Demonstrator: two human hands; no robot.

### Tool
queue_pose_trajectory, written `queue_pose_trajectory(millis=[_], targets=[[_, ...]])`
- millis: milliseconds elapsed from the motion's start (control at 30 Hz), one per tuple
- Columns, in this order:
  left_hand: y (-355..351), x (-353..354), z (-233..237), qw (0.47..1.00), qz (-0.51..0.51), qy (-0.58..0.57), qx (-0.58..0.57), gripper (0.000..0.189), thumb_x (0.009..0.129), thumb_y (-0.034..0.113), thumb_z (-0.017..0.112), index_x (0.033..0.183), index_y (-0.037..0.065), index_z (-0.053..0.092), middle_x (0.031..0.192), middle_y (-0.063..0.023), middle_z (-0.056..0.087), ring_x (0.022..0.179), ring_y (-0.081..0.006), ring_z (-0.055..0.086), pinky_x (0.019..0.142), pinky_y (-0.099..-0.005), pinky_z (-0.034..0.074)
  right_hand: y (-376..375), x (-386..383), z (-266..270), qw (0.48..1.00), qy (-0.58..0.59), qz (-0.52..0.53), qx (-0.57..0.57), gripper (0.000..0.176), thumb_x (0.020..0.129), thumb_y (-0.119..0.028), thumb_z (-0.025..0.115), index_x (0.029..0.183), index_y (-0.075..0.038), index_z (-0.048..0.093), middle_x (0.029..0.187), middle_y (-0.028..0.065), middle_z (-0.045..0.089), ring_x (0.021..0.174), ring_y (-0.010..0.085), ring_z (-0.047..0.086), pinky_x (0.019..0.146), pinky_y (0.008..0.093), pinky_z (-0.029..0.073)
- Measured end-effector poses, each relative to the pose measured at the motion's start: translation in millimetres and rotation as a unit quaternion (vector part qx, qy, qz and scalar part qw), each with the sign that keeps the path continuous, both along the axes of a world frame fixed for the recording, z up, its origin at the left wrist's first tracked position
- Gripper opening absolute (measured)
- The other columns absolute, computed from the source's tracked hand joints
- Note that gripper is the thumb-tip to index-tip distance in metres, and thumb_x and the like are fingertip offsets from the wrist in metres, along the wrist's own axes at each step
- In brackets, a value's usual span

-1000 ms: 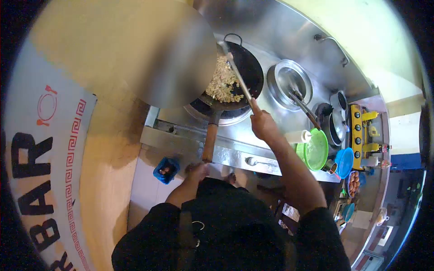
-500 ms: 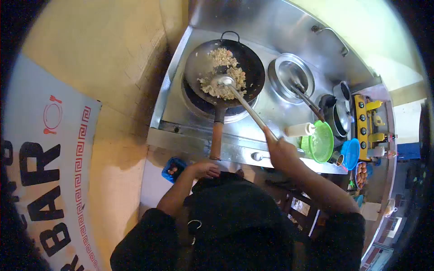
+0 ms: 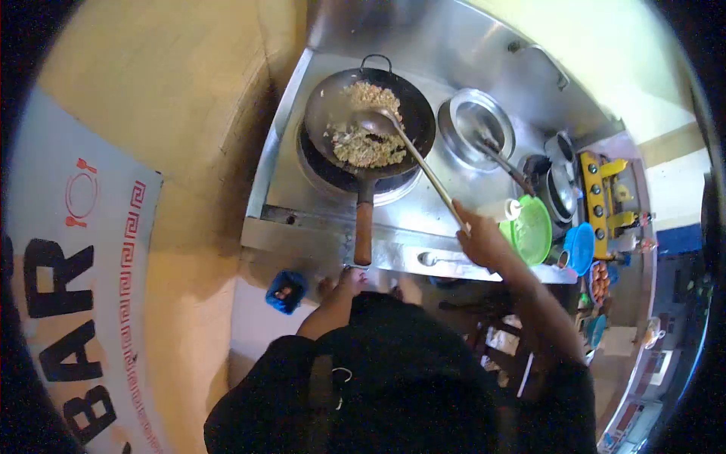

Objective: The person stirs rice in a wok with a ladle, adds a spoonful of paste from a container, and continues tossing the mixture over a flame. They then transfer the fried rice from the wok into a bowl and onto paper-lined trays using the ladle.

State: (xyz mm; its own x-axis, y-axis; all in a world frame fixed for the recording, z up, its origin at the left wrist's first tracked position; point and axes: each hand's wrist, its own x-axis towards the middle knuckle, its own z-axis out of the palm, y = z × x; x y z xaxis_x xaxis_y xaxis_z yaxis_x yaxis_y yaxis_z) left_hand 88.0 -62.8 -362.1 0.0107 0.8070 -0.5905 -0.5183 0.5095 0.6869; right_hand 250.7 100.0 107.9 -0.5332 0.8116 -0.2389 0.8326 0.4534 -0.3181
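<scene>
My right hand (image 3: 484,242) is closed round the end of a long-handled ladle (image 3: 427,172). The ladle's bowl (image 3: 376,121) hangs over fried rice (image 3: 370,147) in a large dark wok (image 3: 416,98). The wok stands on a burner, its wooden handle (image 3: 364,231) pointing toward me. My left hand (image 3: 354,280) is low at the counter's front edge, just below the tip of that handle, with its fingers mostly hidden.
Right of the wok lies a metal basin (image 3: 452,129) with a utensil in it. Further right stand a white squeeze bottle (image 3: 499,209), green basket (image 3: 532,234), blue bowl (image 3: 581,248) and pots (image 3: 561,193). A spoon (image 3: 429,259) lies along the front ledge. Below is a blue bin (image 3: 286,292).
The ladle's bowl has lifted from the rice and shifted toward the wok's far side. My left hand has moved slightly, closer under the handle's tip. The view has shifted a little.
</scene>
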Motion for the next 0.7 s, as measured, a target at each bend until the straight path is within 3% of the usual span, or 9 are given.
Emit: queue_pose_trajectory(millis=[67,200,267,300,367,433,567,633,700], targets=[[10.2,22.5,-5.3,0.982,0.074,0.157,0.068,0.009,0.073,0.009,0.061,0.069,0.004,0.054,0.066,-0.008,0.059,0.062,-0.0199,0.056,0.056,-0.0365,0.046,-17.4,-11.1,27.7,0.986,0.063,-0.094,-0.12,0.063,0.078,-0.004,0.051,0.138,-0.009,0.032,0.075,0.0248,0.062,0.071,0.0401,0.062,0.066,0.043,0.049],[13.2,15.9,-6.3,0.983,0.137,-0.108,-0.058,0.009,0.077,0.013,0.055,0.076,0.005,0.053,0.069,-0.0095,0.057,0.061,-0.0227,0.056,0.055,-0.0384,0.046,-36.5,-1.6,69.1,0.929,0.039,-0.185,-0.319,0.063,0.078,-0.003,0.049,0.139,-0.011,0.032,0.079,0.0259,0.062,0.071,0.0403,0.061,0.067,0.0428,0.048],[11.4,9.5,-9.9,0.952,0.196,-0.212,-0.099,0.01,0.079,0.016,0.053,0.08,0.006,0.052,0.07,-0.0102,0.057,0.061,-0.0241,0.055,0.055,-0.0394,0.047,-44.5,20.8,34.1,0.992,0.046,0.002,-0.115,0.063,0.077,-0.002,0.048,0.138,-0.013,0.035,0.081,0.0268,0.06,0.071,0.0388,0.061,0.065,0.0449,0.047],[9.4,4.8,-14.2,0.934,0.226,-0.253,-0.113,0.011,0.081,0.017,0.051,0.082,0.006,0.052,0.071,-0.0106,0.056,0.061,-0.0248,0.055,0.055,-0.0399,0.047,-39.5,19.1,19.1,0.992,-0.074,-0.023,-0.099,0.067,0.076,0.0,0.048,0.139,-0.015,0.031,0.082,0.0271,0.059,0.074,0.0396,0.06,0.065,0.0477,0.047],[5.3,-14.9,-9.0,0.922,0.234,-0.284,-0.119,0.012,0.082,0.018,0.05,0.084,0.006,0.052,0.072,-0.011,0.056,0.061,-0.0255,0.055,0.054,-0.0404,0.047,-20.7,8.7,-13.2,0.992,-0.107,-0.034,-0.052,0.069,0.076,0.0,0.048,0.14,-0.016,0.028,0.081,0.0268,0.059,0.074,0.0409,0.059,0.066,0.0489,0.047],[-8.5,-55.6,9.9,0.796,0.23,-0.559,-0.043,0.02,0.086,0.02,0.041,0.081,0.004,0.053,0.078,-0.0136,0.059,0.065,-0.0281,0.057,0.059,-0.0402,0.049,2.4,-12.2,-55.2,0.992,-0.117,-0.029,0.029,0.072,0.076,-0.002,0.047,0.142,-0.016,0.021,0.08,0.0266,0.058,0.072,0.042,0.059,0.067,0.0506,0.047],[-11.1,-80.8,16.8,0.85,0.277,-0.41,-0.181,0.027,0.088,0.023,0.038,0.086,0.003,0.056,0.082,-0.0147,0.06,0.07,-0.028,0.057,0.063,-0.0416,0.049,-17.9,-42.3,-54.0,0.993,-0.115,0.007,-0.005,0.071,0.079,-0.006,0.049,0.143,-0.009,0.016,0.076,0.0254,0.059,0.065,0.039,0.06,0.061,0.0471,0.049],[-10.3,-108.9,115.0,0.948,-0.09,-0.242,-0.188,0.03,0.09,0.026,0.04,0.094,0.001,0.057,0.083,-0.0132,0.06,0.078,-0.0284,0.058,0.07,-0.0435,0.049,-30.9,-29.7,-26.8,0.987,-0.157,0.025,-0.026,0.071,0.081,-0.007,0.049,0.143,-0.008,0.015,0.075,0.0249,0.059,0.064,0.0387,0.061,0.06,0.0459,0.05],[4.8,-121.0,191.8,0.954,-0.142,-0.222,-0.144,0.032,0.09,0.027,0.042,0.098,0.001,0.057,0.083,-0.0128,0.061,0.081,-0.0289,0.059,0.074,-0.0446,0.049,-29.3,2.6,-40.2,0.976,-0.215,0.022,0.024,0.071,0.082,-0.008,0.049,0.143,-0.006,0.013,0.075,0.0239,0.059,0.061,0.0385,0.061,0.059,0.0448,0.051]])
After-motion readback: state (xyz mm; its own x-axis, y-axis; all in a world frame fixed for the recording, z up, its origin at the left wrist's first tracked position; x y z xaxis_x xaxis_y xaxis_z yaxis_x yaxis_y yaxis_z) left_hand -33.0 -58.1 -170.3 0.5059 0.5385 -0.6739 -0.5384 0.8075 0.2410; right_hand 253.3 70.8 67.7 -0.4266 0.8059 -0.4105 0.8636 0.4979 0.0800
